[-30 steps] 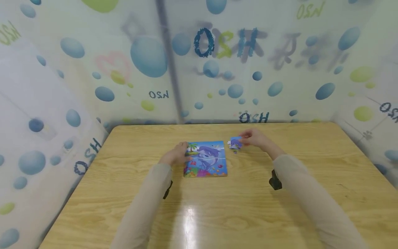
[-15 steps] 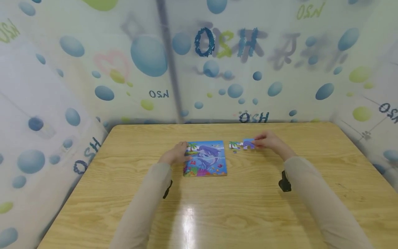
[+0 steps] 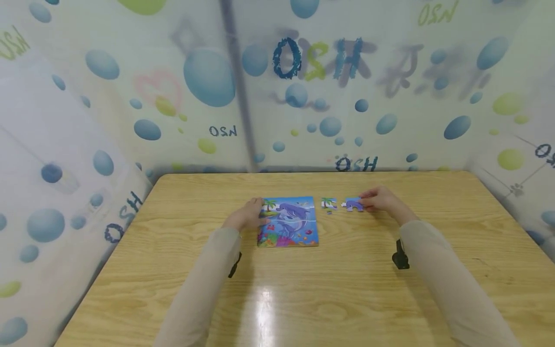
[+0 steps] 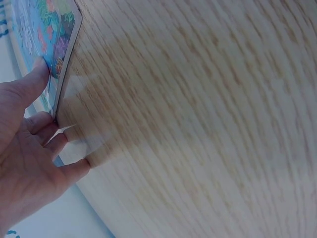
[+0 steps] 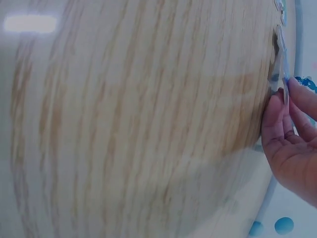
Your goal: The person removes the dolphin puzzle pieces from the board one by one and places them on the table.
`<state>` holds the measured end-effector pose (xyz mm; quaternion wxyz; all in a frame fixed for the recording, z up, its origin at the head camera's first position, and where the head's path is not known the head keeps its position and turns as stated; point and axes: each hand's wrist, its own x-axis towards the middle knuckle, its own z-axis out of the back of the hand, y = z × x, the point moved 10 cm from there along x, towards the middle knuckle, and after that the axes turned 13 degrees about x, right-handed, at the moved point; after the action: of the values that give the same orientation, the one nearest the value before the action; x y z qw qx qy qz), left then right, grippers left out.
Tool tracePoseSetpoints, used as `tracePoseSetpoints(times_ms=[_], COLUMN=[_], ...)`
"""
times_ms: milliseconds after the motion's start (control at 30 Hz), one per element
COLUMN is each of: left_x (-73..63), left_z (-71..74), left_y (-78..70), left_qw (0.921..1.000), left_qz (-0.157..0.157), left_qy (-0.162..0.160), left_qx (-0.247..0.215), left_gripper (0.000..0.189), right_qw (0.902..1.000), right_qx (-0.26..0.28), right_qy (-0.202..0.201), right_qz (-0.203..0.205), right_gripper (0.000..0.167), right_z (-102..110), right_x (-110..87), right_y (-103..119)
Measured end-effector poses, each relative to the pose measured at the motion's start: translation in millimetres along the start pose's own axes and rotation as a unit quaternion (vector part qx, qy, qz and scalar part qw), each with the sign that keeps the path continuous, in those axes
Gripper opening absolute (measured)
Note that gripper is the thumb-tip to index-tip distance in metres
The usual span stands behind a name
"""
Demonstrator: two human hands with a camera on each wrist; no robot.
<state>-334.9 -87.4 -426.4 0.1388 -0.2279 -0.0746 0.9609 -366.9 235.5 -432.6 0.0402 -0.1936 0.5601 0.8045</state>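
Observation:
A dolphin picture puzzle (image 3: 289, 222) lies flat on the table. My left hand (image 3: 250, 213) holds its left edge. In the left wrist view the thumb (image 4: 37, 79) lies on top of the picture, with the other fingers along and beside its edge. My right hand (image 3: 379, 198) pinches the right side of a puzzle piece (image 3: 354, 204) with part of a dolphin on it. From the right wrist the piece (image 5: 284, 64) shows edge-on between thumb and fingers. Left of it lies a palm tree puzzle piece (image 3: 328, 203), with a small coloured bit (image 3: 329, 212) just below.
The wooden table (image 3: 329, 294) runs back to a wall covering (image 3: 295, 120) printed with blue and green dots. Side coverings rise along the left and right. A light reflection (image 3: 264, 308) shines near the table's front.
My right hand has moved right with the dolphin piece, away from the palm tree piece, which is now uncovered. A gap has opened between the two pieces. My left hand stays at the puzzle.

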Motion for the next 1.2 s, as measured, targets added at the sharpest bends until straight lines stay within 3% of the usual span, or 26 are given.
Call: tracePoseSetpoints(times_ms=[333, 700, 833, 1000, 1200], left_x=[0.0, -0.6, -1.8, -2.2, -2.1], left_z=[0.5, 1.1, 1.9, 1.2, -0.1], left_y=[0.0, -1.5, -2.2, -1.0, -0.6], left_qw=[0.9999, 0.9999, 0.9999, 0.9999, 0.9998], left_qz=[0.001, -0.002, -0.005, -0.003, -0.001], left_qy=[-0.006, -0.010, -0.009, -0.006, -0.005], left_qx=[-0.011, 0.001, -0.001, -0.009, -0.019], left_gripper=[0.070, 0.070, 0.070, 0.071, 0.071], right_qw=[0.9981, 0.9977, 0.9988, 0.9995, 0.9972], right_qx=[-0.029, -0.048, -0.038, 0.004, -0.024], right_qy=[-0.043, -0.047, -0.028, 0.025, 0.068], right_qz=[-0.034, -0.001, 0.013, 0.016, 0.020], right_gripper=[0.043, 0.047, 0.047, 0.049, 0.049], right_z=[7, -1, -16, -45, -79], right_x=[-2.7, -2.1, 5.7, 15.6, 19.3], right_y=[-2, 13, 22, 31, 46])
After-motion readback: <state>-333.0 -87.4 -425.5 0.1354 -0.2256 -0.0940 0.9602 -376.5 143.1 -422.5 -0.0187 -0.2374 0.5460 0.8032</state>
